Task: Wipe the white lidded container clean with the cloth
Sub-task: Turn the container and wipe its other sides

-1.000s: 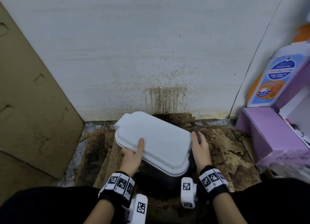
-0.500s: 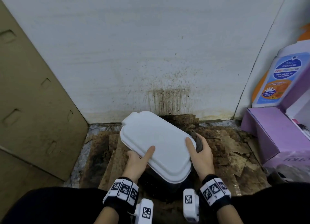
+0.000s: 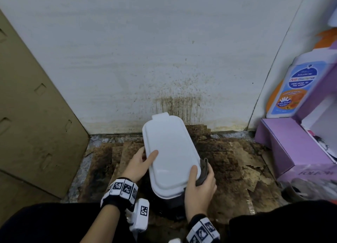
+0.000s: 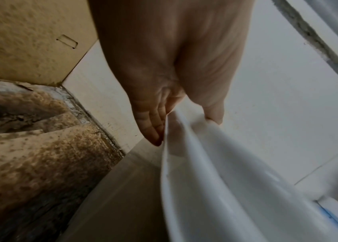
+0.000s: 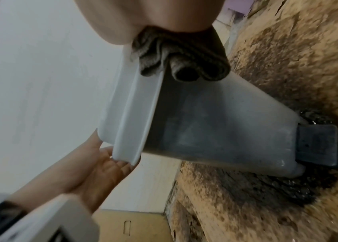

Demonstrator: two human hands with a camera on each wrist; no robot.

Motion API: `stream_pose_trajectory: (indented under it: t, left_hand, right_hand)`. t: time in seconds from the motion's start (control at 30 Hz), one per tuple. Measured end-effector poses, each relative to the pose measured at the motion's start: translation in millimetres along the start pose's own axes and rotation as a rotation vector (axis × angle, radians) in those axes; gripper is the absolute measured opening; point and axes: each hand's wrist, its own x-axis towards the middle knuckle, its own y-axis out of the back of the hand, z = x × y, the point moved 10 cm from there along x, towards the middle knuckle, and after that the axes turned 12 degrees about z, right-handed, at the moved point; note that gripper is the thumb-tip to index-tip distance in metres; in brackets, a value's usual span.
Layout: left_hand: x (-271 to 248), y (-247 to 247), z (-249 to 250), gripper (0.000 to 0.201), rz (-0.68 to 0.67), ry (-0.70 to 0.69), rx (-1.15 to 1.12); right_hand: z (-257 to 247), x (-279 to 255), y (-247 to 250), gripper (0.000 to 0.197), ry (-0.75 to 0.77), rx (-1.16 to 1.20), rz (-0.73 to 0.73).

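The white lidded container [image 3: 169, 151] stands on the stained floor, white lid on top of a grey body [image 5: 215, 127], its long axis pointing toward the wall. My left hand [image 3: 144, 162] grips the lid's left rim, thumb on top and fingers [image 4: 153, 131] under the edge of the lid [image 4: 215, 180]. My right hand [image 3: 200, 180] holds a bunched grey cloth [image 3: 203, 171] against the near right side, thumb resting on the lid. In the right wrist view the cloth [image 5: 182, 59] is pressed at the lid's rim [image 5: 128, 106], and the left hand [image 5: 101, 167] shows at the far side.
Brown cardboard [image 3: 32, 124] leans at the left. A stained white wall [image 3: 164, 60] is close behind the container. A purple box [image 3: 295, 148] and a wash bottle [image 3: 291, 86] stand at the right. Torn, mouldy cardboard [image 3: 237, 170] covers the floor. A dark pedal [image 5: 317, 145] juts from the container's base.
The container has turned so its far end swung right toward the wall. My right hand slid to the near right corner and the cloth now shows beside it.
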Motion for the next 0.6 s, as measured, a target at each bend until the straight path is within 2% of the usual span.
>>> stream_pose_trajectory:
  t: [0.13,0.23,0.33,0.4,0.47,0.6]
  left_hand:
    - [-4.3,-2.1,-1.5,0.034,0.045,-0.007,0.033]
    - [-12.4,1.1,-6.7,0.040,0.142,0.032,0.127]
    - [-27.8,-6.0,-18.0,0.052,0.155,0.098,0.104]
    - [-35.2,-11.6,-23.0,0.057,0.153,0.092,0.076]
    - [-34.6,-12.1,-25.8,0.064,0.165,0.064,0.069]
    - [-34.1,-13.9,-21.3,0.066,0.160,0.025,-0.037]
  right_hand:
    - [6.6,25.2,-11.4,0.040,-0.045,0.064,-0.104]
    - [-0.2,44.8,-24.8,0.034,-0.084,0.113,-0.275]
    - [-7.4,55.7,-41.7,0.044,-0.145,0.132,-0.474]
    - [-12.2,58.0,-48.1,0.056,-0.129,0.116,-0.540]
    - [-14.8,56.3,-50.4,0.066,-0.062,0.044,-0.543]
    - [-18.7,53.8,-40.2,0.058,0.036,0.044,-0.419]
